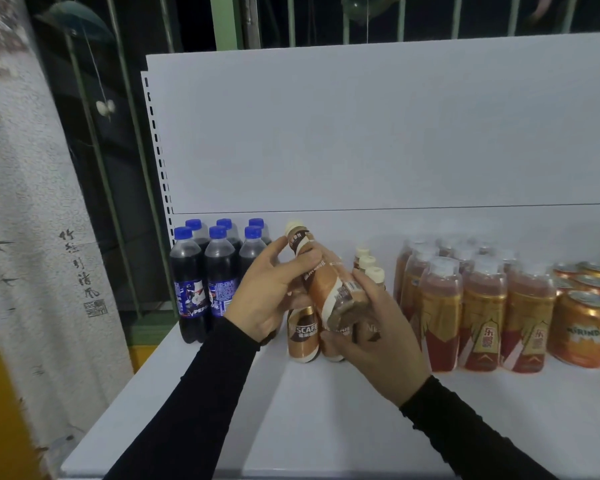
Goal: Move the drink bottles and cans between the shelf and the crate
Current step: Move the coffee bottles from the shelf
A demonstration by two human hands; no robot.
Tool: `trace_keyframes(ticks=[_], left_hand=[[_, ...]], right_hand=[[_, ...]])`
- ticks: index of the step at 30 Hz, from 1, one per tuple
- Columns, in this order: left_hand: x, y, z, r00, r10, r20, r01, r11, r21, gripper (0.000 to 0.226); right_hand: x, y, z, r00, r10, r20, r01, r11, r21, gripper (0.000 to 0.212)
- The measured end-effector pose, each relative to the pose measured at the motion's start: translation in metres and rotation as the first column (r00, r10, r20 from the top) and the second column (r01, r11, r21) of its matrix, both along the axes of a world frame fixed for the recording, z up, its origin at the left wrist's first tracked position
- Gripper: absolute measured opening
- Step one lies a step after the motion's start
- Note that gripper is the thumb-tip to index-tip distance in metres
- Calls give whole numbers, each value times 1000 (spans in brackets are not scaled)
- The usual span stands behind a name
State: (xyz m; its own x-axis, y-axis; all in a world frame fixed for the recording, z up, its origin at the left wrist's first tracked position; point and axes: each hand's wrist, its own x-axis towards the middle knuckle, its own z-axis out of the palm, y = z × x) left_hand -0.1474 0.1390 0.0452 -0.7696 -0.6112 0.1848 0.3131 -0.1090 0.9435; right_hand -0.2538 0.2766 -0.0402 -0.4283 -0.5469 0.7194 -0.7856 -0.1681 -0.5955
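White metal shelf [361, 410] runs under both your arms, with a white back panel [361, 133] behind the drinks. At the far left a pale hanging scroll [32, 220] carries dark brush writing. Next come the cola bottles [205, 271], six with blue caps in two rows, standing upright at the left end of the shelf. Your left hand [274, 289] is raised just right of them, fingers and thumb curled round the neck and upper body of a brown coffee bottle [326, 282]. That bottle is lifted off the shelf and tilted, its cream cap up and to the left, its base down and to the right. Your right hand [371, 330] grips the lower end, fingers wrapped over the base. Beneath and behind it more coffee bottles [303, 336] stand upright on the shelf, the front one touching neither hand as far as you can see. Further right stand wrapped energy drink bottles [482, 313] with gold and red labels, close together. At the right edge sit orange soda cans [582, 327], just beside them.
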Motion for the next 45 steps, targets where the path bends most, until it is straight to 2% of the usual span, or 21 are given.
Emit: trace_keyframes(ticks=[4, 10, 19, 26, 28, 30, 32, 34, 37, 39, 42, 45], left_hand=[[0, 4, 6, 1000, 14, 15, -14, 1000, 17, 54], [1, 7, 12, 1000, -22, 22, 21, 998, 52, 26], [3, 8, 12, 999, -9, 34, 6, 998, 69, 37], [0, 4, 8, 998, 16, 55, -18, 999, 48, 44], [-1, 2, 5, 999, 31, 39, -31, 999, 18, 48], [-1, -1, 3, 999, 37, 10, -36, 999, -31, 58], [-2, -2, 1, 999, 33, -4, -33, 989, -147, 66], [-2, 0, -3, 1000, 9, -22, -15, 959, -282, 71], [-4, 4, -10, 997, -75, -18, 63, 926, -372, 76], [-5, 7, -12, 994, -104, -21, 87, 910, -406, 65], [-5, 9, -14, 997, -55, -60, 23, 894, -447, 38], [-6, 9, -20, 998, -69, -13, 52, 851, -522, 32]], right_hand=[[4, 0, 15, 996, -67, -54, 60, 990, -130, 74], [12, -3, 32, 986, -126, -108, 101, 971, -216, 72], [14, -4, 34, 977, -174, -120, 148, 969, -196, 78], [14, 3, 31, 996, -82, -34, 78, 991, -108, 70], [13, 5, 29, 999, -1, 39, 3, 998, -60, 69], [10, 7, 25, 983, 93, 157, -96, 995, 10, 78], [6, 9, 21, 951, 165, 261, -183, 982, 46, 82], [1, 8, 20, 916, 208, 342, -237, 970, 46, 72], [-7, 7, 16, 914, 191, 358, -241, 965, 100, 51], [-8, 9, 10, 920, 179, 349, -242, 959, 144, 55], [-9, 11, -5, 918, 157, 365, -233, 957, 173, 52], [-18, 12, -22, 934, 86, 346, -169, 961, 218, 58]])
